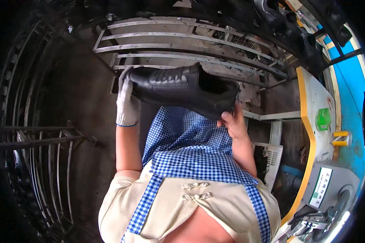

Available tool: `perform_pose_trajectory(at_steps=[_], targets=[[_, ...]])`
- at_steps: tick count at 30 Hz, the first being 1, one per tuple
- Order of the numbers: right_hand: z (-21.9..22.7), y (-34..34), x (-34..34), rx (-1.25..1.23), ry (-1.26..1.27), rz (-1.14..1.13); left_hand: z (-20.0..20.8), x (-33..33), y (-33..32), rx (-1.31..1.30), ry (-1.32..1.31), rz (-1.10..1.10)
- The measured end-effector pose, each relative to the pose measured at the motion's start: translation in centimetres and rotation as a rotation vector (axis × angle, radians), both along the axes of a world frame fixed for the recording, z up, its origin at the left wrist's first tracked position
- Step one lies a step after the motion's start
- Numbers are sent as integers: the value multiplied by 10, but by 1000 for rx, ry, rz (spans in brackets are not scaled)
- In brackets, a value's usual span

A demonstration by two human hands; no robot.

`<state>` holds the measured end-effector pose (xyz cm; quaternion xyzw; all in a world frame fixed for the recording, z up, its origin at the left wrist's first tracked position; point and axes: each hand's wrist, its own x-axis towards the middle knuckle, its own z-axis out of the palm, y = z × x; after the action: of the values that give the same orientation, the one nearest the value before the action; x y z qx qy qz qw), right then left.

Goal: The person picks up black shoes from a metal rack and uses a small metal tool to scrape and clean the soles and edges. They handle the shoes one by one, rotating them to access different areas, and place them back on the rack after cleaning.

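A black lace-up shoe (166, 87) is held up level in front of my apron, its toe to the left and its dark opening to the right. My left hand (127, 99), in a white knitted glove with a blue cuff edge, grips the toe end. Bare, my right hand (233, 121) holds the heel end, thumb against the lower side near the sole. Some fingers of both hands are hidden by the shoe.
Ahead stands a metal bar rack (150, 47); another rack (48, 139) is at the left. On the right are a yellow-edged white worktable (318, 97), a green container (323, 119) and a grey machine (336, 182). Black shoes (267, 10) sit on a shelf at upper right.
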<state>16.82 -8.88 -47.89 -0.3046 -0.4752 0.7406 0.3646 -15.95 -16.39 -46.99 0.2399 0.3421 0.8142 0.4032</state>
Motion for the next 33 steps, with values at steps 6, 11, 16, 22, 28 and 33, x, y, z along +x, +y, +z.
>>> perform_pose_trajectory(at_steps=[6,11,16,22,28,33], targets=[[-5,-1,-1,17,-55,-15,-11,0,3,-144,-26,19],[-16,-3,1,-108,78,65,-20,3,11,-244,-76,37],[-22,5,11,-182,140,119,-37,3,17,-356,-213,20],[-18,5,13,-226,116,108,-36,10,16,-376,-167,9],[13,10,8,-63,12,-50,-28,-2,4,-448,266,-160],[52,19,-17,616,-440,-99,59,41,1,-217,1446,108]])
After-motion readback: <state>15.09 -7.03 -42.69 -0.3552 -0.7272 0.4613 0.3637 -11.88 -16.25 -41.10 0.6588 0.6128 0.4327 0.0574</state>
